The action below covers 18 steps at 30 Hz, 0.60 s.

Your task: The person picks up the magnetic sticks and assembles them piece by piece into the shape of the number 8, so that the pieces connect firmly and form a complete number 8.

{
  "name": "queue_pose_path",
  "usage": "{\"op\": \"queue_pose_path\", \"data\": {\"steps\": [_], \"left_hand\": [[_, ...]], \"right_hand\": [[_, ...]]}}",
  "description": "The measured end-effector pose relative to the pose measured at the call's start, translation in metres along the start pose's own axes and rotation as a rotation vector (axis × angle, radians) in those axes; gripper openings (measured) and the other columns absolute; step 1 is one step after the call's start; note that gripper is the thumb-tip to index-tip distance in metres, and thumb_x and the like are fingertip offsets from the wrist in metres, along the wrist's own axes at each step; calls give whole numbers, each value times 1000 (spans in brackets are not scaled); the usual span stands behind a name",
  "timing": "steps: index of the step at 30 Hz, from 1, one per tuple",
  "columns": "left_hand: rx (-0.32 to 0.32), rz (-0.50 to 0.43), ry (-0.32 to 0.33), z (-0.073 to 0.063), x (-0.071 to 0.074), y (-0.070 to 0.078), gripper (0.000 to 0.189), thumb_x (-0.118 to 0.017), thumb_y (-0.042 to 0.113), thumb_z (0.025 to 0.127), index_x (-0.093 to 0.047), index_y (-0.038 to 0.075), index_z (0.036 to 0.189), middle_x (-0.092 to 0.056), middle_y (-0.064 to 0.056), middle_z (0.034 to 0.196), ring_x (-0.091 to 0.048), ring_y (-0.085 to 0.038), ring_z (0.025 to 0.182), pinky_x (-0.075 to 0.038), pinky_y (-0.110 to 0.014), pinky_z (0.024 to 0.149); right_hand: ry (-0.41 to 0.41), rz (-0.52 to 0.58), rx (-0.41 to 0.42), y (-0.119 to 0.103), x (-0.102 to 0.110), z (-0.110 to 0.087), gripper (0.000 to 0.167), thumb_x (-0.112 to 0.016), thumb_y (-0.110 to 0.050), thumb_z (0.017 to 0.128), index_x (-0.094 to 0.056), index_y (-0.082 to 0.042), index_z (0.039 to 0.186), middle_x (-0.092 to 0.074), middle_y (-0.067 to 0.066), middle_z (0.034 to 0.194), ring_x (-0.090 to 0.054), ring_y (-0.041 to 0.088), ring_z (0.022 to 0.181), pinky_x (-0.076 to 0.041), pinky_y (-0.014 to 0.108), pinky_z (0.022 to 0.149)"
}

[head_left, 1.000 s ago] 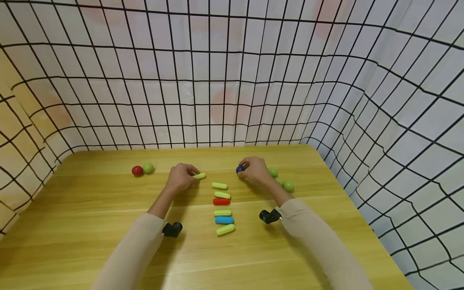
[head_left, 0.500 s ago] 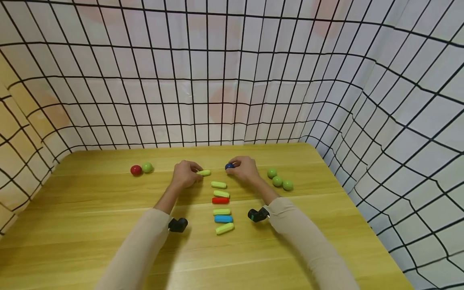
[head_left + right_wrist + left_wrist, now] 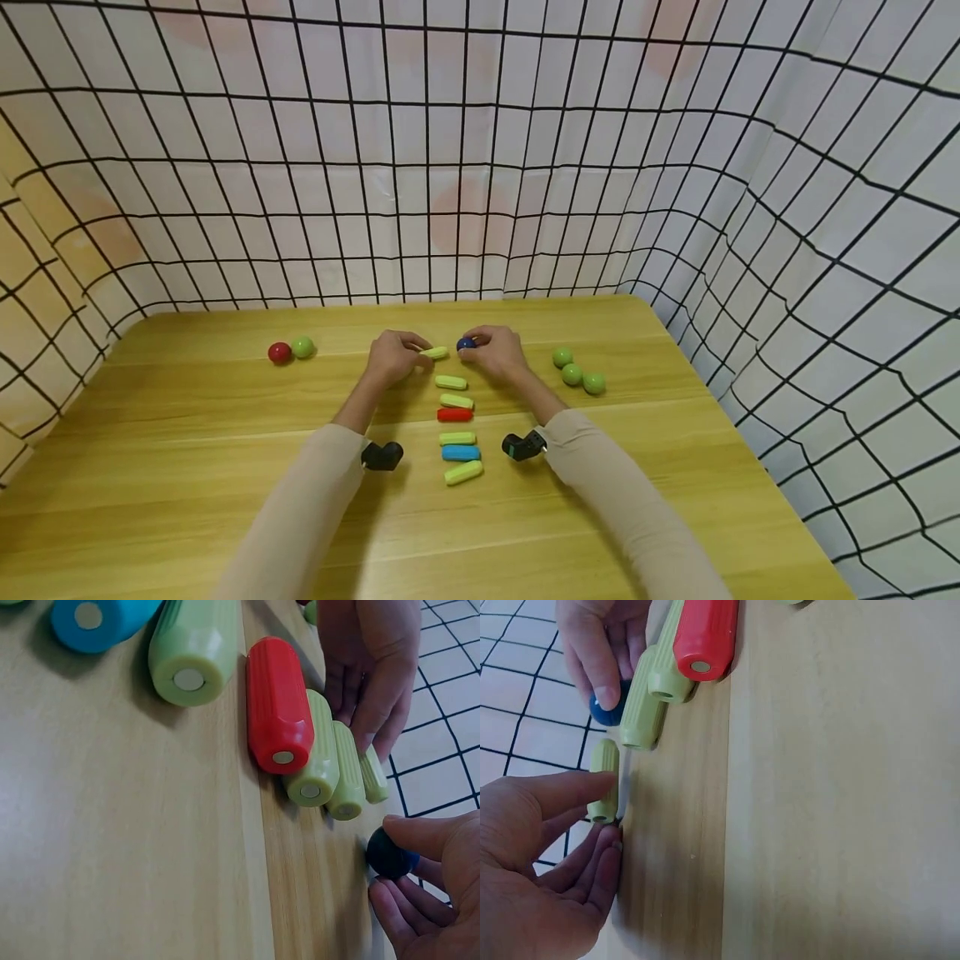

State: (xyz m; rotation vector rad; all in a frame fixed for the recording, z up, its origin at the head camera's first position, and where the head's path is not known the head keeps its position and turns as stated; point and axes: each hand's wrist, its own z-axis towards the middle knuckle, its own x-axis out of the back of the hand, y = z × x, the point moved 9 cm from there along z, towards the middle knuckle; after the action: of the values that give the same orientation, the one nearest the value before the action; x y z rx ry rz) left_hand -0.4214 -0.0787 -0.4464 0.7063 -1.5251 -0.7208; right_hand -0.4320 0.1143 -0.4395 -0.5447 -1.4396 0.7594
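While the left hand [image 3: 392,357] is pinching a short yellow-green ribbed plastic-looking rod [image 3: 437,353] near its left end, the free right end could be tipping or swivelling if the pinch is slack. Just right of that grip, across a narrow gap, the right hand [image 3: 501,353] is pinching a small glossy dark-blue ball [image 3: 466,342]; being round and smooth, it could be slipping out and rolling off. Grips are facing each other closely, so fingers could be bumping. Round silver discs [image 3: 188,679] are showing in rod ends; if magnetic, they could be tugging pieces askew. Cannot tell whether either held piece is touching the pale wood-grain table [image 3: 150,467].

Counts: well left of the left grip, one glossy red ball [image 3: 280,353] and one glossy light-green ball [image 3: 303,347] are lying close together. Nearer the body than both grips, four loose yellow-green rods [image 3: 451,382] (five with the held one), one red ribbed rod [image 3: 454,414] and one blue ribbed rod [image 3: 461,452] are lying in a rough column. Right of the right grip, three more light-green balls [image 3: 572,374] are clustering, making four.
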Motion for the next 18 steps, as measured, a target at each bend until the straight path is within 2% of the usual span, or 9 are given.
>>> {"op": "queue_pose_path", "data": {"steps": [8,18], "left_hand": [[4,-10,2,3,0,1,23,-81,17,86,-80,11,108,-74,-15,117,-66,-31,108,-54,-40,88],[0,-33,-8,4,-5,4,21,-80,17,87,-80,11,107,-74,-15,117,-66,-31,110,-53,-41,91]], "right_hand": [[-3,-5,5,0,-2,0,32,-80,-21,89,-75,-9,118,-75,12,113,-69,28,108,-55,41,96],[13,3,8,3,-3,-1,34,-80,-20,88,-75,-11,120,-76,11,112,-70,27,106,-55,41,94]]}}
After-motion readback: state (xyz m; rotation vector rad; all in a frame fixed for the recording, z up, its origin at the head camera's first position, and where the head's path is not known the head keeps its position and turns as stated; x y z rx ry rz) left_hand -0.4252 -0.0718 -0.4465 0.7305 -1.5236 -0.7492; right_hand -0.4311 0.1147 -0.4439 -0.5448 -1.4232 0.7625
